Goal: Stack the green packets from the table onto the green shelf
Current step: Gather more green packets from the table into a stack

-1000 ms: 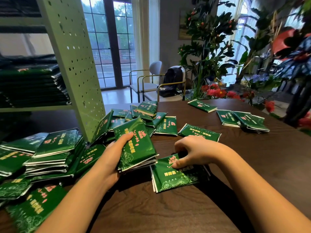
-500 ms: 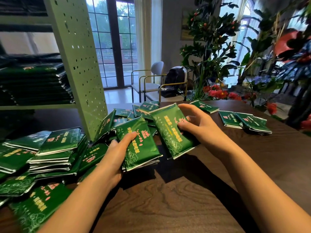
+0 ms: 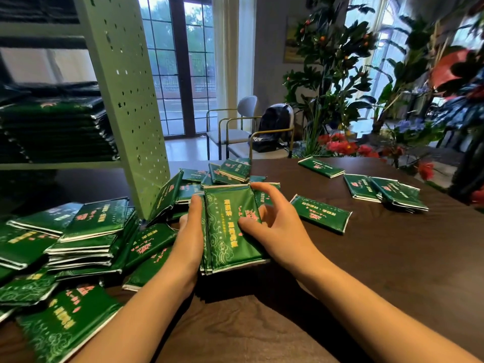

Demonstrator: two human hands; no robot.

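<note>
While left fingers (image 3: pixel 196 208) clamp the packet stack (image 3: pixel 225 254), right fingers (image 3: pixel 272 193) spread over its blurred yellow lettering (image 3: pixel 230 203).

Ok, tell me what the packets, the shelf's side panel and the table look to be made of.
Packets: glossy plastic or foil film, probably; light glints off the printed green faces, and silvery sealed edges show.
Shelf side panel: likely painted sheet metal, matte pale green, punched with rows of small holes.
Table: dark brown wood or wood veneer, satin finish, visible grain.

Two hands (image 3: pixel 189 239); two chairs (image 3: pixel 246 106); one shelf (image 3: pixel 125 100); packets (image 3: pixel 94 218) (heaped) beyond counting.
</note>
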